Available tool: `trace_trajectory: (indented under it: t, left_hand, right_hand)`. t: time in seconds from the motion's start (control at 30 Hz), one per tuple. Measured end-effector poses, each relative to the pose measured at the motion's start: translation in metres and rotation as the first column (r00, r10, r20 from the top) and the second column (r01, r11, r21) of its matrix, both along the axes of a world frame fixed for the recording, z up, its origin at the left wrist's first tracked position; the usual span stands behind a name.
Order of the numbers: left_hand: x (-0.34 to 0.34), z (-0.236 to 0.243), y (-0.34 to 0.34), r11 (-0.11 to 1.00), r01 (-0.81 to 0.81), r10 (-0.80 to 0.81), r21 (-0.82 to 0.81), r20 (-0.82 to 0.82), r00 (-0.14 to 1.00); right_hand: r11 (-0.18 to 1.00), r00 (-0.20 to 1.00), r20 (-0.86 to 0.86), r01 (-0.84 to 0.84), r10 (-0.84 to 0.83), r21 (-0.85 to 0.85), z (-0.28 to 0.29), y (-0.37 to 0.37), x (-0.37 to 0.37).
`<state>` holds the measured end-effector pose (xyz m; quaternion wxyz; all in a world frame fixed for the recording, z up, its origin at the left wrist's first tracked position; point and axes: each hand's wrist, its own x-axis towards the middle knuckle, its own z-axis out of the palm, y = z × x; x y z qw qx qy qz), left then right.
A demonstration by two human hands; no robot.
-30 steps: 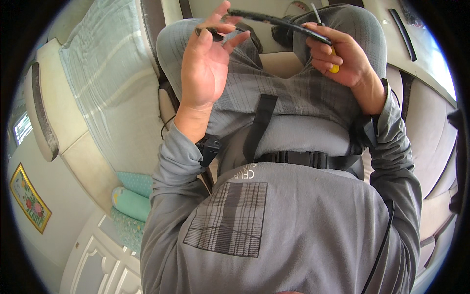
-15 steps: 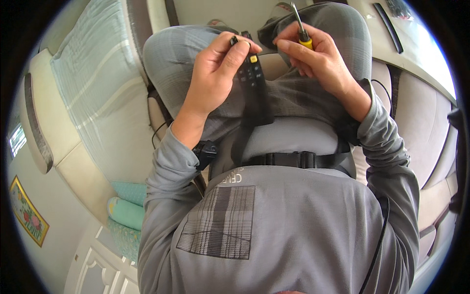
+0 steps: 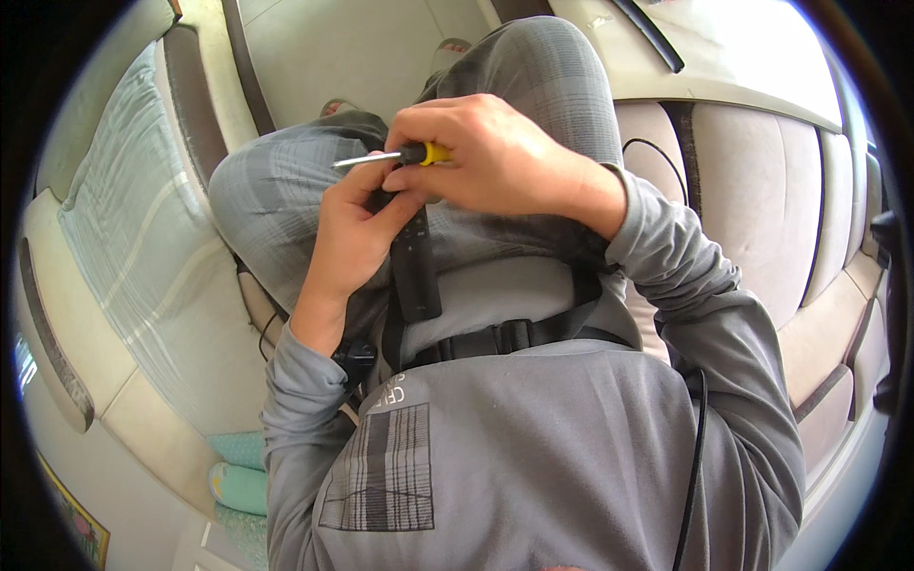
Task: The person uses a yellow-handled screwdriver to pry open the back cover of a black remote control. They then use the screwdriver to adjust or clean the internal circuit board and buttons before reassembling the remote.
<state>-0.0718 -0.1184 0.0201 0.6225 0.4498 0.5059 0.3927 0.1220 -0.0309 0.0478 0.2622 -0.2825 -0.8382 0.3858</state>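
Observation:
My left hand (image 3: 350,233) is closed around the upper end of a black remote control (image 3: 416,274). The remote's lower end hangs toward my waist, its button side partly in view. In my right hand (image 3: 500,157) is a screwdriver (image 3: 436,153) with a yellow and black handle, its bare metal shaft pointing left above the left hand's fingers. My right thumb and fingertips meet the left fingertips at the remote's top end. Whatever lies between those fingertips is hidden.
A long black strip (image 3: 650,36) lies on the pale tabletop (image 3: 743,57) at the upper right. Beige sofa seats (image 3: 752,190) flank me on the right, a cloth-covered seat (image 3: 143,219) on the left. A buckled black strap (image 3: 509,337) crosses my waist.
My right hand has moved left to meet the left hand at the remote. The screwdriver has swung from pointing up to pointing left. The whole view has shifted, with surroundings sliding left.

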Motion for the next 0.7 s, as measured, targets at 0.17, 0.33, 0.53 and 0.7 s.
trace_trajectory:
  t: [0.17,0.33,0.53,0.7]
  left_hand:
    - [0.0,0.003,-0.005,0.997,0.032,-0.03,0.077,-0.021,0.999]
    - [-0.005,0.002,-0.002,0.986,0.09,-0.081,0.138,-0.07,0.994]
    - [-0.01,0.002,-0.004,0.989,0.093,-0.088,0.117,-0.048,0.995]
    - [-0.012,-0.001,-0.005,0.984,0.091,-0.082,0.155,-0.063,0.995]
  right_hand:
    - [0.999,0.998,-0.03,-0.048,0.047,-0.024,-0.002,0.001,0.009]
    - [0.955,0.954,-0.198,0.178,-0.227,-0.238,-0.008,0.017,0.033]
    - [0.717,0.734,0.115,0.678,-0.669,-0.162,-0.049,0.112,0.141]
    - [0.569,0.562,0.258,0.821,-0.786,-0.056,-0.102,0.16,0.214]
